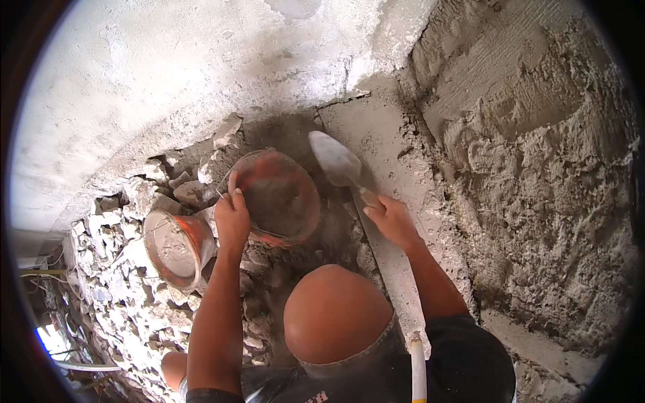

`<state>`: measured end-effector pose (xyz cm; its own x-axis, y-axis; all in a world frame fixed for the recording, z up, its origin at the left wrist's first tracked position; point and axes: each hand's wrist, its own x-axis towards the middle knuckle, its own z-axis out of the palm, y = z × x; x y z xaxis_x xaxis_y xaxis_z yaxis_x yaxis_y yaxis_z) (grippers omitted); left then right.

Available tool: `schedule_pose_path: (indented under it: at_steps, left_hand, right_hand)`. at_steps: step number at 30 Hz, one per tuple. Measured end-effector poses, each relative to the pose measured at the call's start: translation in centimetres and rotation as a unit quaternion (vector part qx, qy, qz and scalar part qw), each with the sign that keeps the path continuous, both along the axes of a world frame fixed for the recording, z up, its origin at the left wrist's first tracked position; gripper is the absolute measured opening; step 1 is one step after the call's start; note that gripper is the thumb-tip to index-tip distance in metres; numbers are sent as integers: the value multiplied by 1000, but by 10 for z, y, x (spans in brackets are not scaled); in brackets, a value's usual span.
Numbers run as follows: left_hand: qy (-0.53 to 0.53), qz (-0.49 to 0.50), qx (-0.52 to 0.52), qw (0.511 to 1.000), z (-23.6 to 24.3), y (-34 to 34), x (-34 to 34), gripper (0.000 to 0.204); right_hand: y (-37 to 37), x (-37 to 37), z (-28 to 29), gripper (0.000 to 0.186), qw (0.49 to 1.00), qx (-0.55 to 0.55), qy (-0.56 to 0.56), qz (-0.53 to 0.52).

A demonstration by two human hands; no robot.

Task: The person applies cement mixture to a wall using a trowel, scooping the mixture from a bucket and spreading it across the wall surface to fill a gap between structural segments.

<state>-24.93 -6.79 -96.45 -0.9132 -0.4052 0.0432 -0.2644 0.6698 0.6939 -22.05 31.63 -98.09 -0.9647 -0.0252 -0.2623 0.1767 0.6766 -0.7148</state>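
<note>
My left hand (232, 213) is closed on the near-left rim of an orange bucket (313, 201) caked with grey mortar. The bucket is tilted so that its dark, dusty inside shows; a thin wire handle runs beside my fingers. In my right hand (396, 221) is a trowel, its handle gripped in closed fingers. The pale, mortar-coated trowel blade (334, 158) points away to the upper left, to the right of the bucket and apart from it. What grey material lies at the bottom of the bucket is hard to make out.
A second orange bucket (201, 235), holding grey mortar, leans on broken stones (134, 302) at the left. Beyond stands a whitish plastered wall (168, 80). A concrete ledge (383, 134) runs along the right, beside a rough mortar-covered surface (537, 188). A white tube (418, 373) shows near the lower edge.
</note>
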Motion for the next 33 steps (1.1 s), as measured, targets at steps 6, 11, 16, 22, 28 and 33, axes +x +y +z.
schedule_pose_path:
  at_steps: [6, 11, 16, 22, 28, 33]
  left_hand:
    - [-27, 1, 27, 999, 0, -11, 14, 42]
    - [-28, -5, 36, 999, 8, -10, 13, 42]
    - [2, -21, 25, 999, 0, 1, 7, 43]
    - [-20, -9, 22, 1000, 14, -1, 8, 40]
    - [-36, -33, 4, 999, 13, 23, 7, 42]
    - [-7, -34, 45, 998, 1, -1, 20, 41]
  right_hand:
    - [99, 48, -39, 26, 972, -9, -233, 10]
    - [162, 11, -29, 23, 945, -83, -258, -184]
    - [173, -30, -84, 29, 944, -91, -104, -299]
    - [49, 14, -30, 38, 980, 145, 99, -91]
    - [7, 71, -6, 43, 995, -8, 102, 21]
    - [119, 148, -14, 63, 955, -51, -290, -17]
